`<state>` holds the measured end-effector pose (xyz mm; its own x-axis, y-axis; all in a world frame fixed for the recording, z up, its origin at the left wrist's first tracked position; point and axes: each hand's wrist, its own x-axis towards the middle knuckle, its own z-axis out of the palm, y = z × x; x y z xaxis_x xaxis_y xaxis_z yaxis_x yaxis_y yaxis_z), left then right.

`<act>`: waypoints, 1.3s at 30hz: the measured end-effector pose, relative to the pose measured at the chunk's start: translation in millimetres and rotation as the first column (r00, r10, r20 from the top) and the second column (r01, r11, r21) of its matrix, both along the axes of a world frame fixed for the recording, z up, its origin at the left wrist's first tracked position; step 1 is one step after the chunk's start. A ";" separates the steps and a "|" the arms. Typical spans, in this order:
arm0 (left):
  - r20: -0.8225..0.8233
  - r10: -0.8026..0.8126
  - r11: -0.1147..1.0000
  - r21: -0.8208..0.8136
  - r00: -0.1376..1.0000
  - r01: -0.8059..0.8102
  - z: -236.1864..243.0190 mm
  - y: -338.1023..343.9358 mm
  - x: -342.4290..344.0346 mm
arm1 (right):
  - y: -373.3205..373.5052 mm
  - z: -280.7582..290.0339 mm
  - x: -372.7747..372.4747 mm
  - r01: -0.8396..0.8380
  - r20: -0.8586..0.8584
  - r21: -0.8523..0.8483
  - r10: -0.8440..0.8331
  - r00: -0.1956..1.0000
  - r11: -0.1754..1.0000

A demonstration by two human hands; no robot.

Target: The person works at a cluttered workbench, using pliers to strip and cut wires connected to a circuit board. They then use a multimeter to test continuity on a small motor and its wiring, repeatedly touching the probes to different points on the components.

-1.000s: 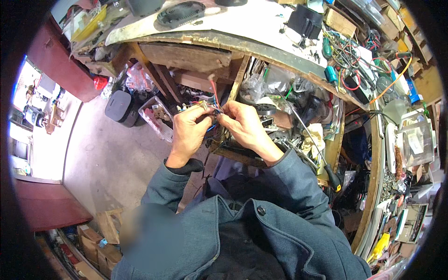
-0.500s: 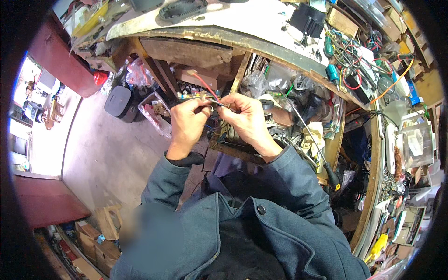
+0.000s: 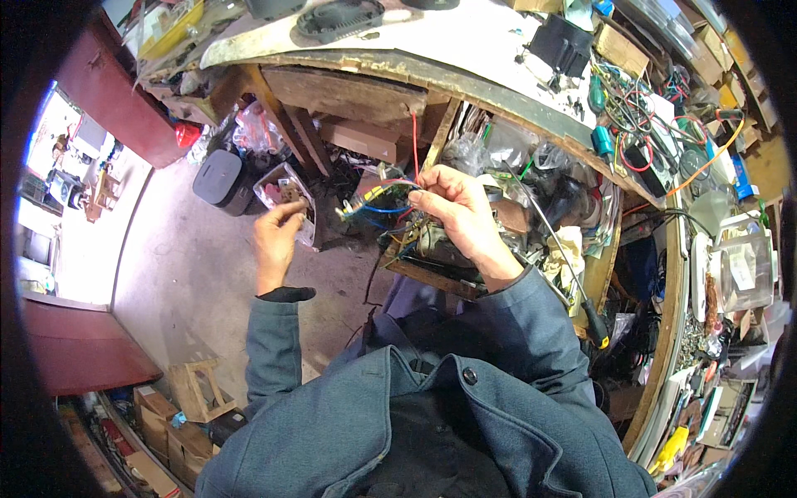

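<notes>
In front of my body, my right hand (image 3: 455, 209) pinches a bundle of thin coloured wires (image 3: 383, 209) between thumb and fingertips. A red wire (image 3: 415, 137) stands up from the pinch, while blue, yellow and other strands spread leftward toward small connectors at their ends. The exact spot gripped is hidden by my fingers. Apart from the wires, my left hand (image 3: 278, 245) hangs over the floor to the left, its fingers loosely stretched with nothing visible in them. Below the bundle, more tangled wires (image 3: 407, 245) show near the drawer's left edge.
An open wooden drawer (image 3: 610, 257) full of bags and parts sits under the workbench (image 3: 465, 50). Across it lies a long screwdriver (image 3: 591, 311). A black bin (image 3: 222, 183) and a white box (image 3: 286, 195) stand on the floor. Cables (image 3: 656, 137) tangle at the bench's right.
My left hand has let go of the wires and moved left and down. My right hand still grips the bundle, slightly farther right, and the red wire now points upright.
</notes>
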<state>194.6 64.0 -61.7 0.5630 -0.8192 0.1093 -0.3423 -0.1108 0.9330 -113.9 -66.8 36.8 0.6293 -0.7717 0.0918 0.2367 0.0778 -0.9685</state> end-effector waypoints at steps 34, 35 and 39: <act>-0.580 -0.397 0.833 -0.554 0.712 0.013 145.0 -42.1 -25.7 | -12.5 27.1 -26.9 0.023 0.005 0.007 -0.023 1.000 1.000; -0.538 -0.384 0.829 -0.559 0.750 0.024 153.5 -38.3 -24.7 | -13.0 26.1 -27.5 0.041 0.009 -0.016 -0.041 0.999 0.999; -0.501 -0.300 0.808 -0.585 0.812 -0.062 168.4 -30.7 6.9 | -13.8 24.9 -35.3 0.157 -0.008 -0.103 -0.158 0.987 0.982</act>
<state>201.5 33.3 106.7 0.5715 -0.7759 0.2671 0.2710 0.4858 0.8310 -149.1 -80.6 61.6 0.5026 -0.8485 0.1659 0.2223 -0.0586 -0.9732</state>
